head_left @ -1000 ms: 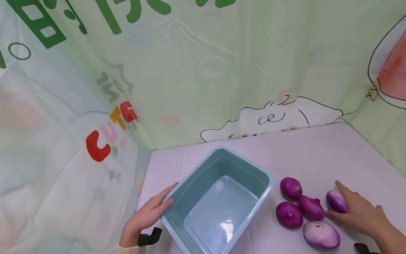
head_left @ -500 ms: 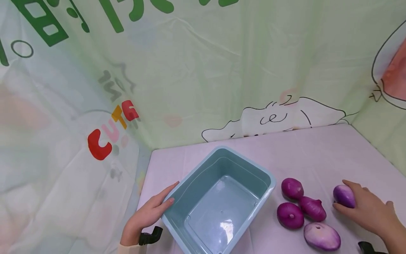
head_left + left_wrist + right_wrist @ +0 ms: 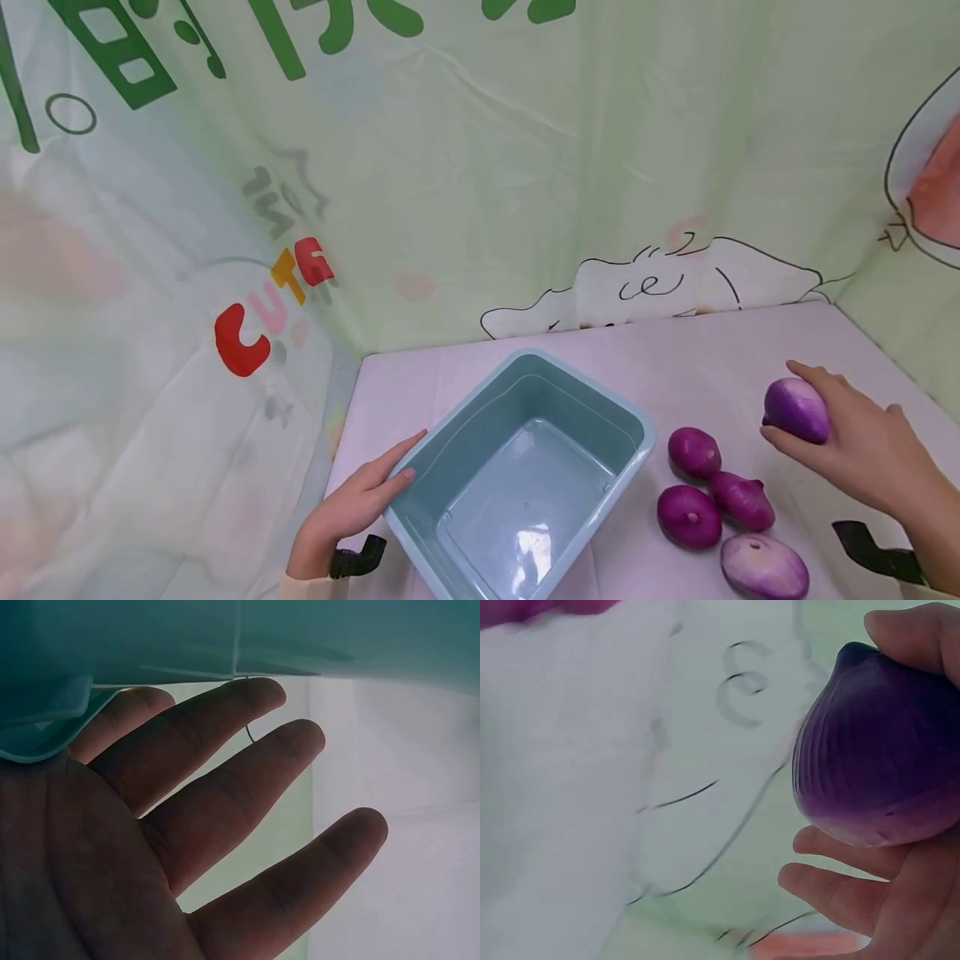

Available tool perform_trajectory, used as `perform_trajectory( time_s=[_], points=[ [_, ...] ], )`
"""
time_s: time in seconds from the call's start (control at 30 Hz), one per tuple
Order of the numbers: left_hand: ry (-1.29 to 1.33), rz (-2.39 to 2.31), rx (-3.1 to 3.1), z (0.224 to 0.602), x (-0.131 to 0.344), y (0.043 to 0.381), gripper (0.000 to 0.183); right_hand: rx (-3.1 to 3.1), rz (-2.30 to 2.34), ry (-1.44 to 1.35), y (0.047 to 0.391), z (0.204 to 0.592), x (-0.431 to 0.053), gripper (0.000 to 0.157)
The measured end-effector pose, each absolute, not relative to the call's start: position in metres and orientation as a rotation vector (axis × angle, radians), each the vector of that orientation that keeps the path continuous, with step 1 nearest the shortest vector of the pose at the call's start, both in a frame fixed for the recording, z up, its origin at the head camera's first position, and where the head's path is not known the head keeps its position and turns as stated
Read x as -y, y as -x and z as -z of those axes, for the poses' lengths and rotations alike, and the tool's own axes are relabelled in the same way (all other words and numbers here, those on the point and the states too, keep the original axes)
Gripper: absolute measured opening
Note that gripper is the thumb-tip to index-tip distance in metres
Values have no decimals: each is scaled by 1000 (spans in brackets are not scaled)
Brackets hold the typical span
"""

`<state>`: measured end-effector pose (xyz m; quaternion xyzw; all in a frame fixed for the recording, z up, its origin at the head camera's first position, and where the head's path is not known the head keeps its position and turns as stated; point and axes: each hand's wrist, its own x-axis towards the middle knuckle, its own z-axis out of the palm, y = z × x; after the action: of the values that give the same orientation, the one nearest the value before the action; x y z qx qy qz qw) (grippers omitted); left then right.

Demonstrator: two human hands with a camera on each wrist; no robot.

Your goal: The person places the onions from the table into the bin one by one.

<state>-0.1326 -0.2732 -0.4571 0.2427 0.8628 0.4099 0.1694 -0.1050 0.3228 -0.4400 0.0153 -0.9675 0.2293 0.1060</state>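
A purple onion (image 3: 797, 410) is held above the table in my right hand (image 3: 862, 437), between thumb and fingers. In the right wrist view the onion (image 3: 877, 750) shows its pointed end and pale purple underside. My left hand (image 3: 356, 504) holds the rim of a light blue plastic basin (image 3: 645, 425) on its left side, thumb over the edge. The left wrist view shows several fingers of the left hand (image 3: 172, 817) stretched along the basin's outside, the thumb hidden. To the right of the basin lie a round onion (image 3: 694, 453), others close by, and a paler onion (image 3: 765, 567) nearest me.
A pale cloth covers the table (image 3: 727, 358). Printed curtains (image 3: 450, 208) hang behind it and along both sides. The basin stands at an angle, with nothing seen inside. Black wrist mounts (image 3: 360, 557) sit on both wrists.
My right hand has lifted the onion off the table, first drawing it slightly right, then raising it up and away from the others. The left hand and basin have stayed in place.
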Motion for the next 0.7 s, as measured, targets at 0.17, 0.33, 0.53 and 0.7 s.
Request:
perform_trajectory(
  time_s=[0.17, 0.33, 0.53, 0.7],
  points=[
    [-671, -1170, -2447, 457, 273, 132, 53, 2759, -747, -191, 114, 399, -290, 96],
    [-657, -1179, -2445, 458, 272, 134, 53, 2671, -843, -416, 119, 357, -253, 92],
    [-660, -1176, -2450, 459, 273, 134, 52, 2693, -836, -639, 126, 328, -205, 87],
    [-673, -1148, -2470, 460, 274, 134, 52, 2739, -794, -805, 136, 327, -168, 84]
  ],
)
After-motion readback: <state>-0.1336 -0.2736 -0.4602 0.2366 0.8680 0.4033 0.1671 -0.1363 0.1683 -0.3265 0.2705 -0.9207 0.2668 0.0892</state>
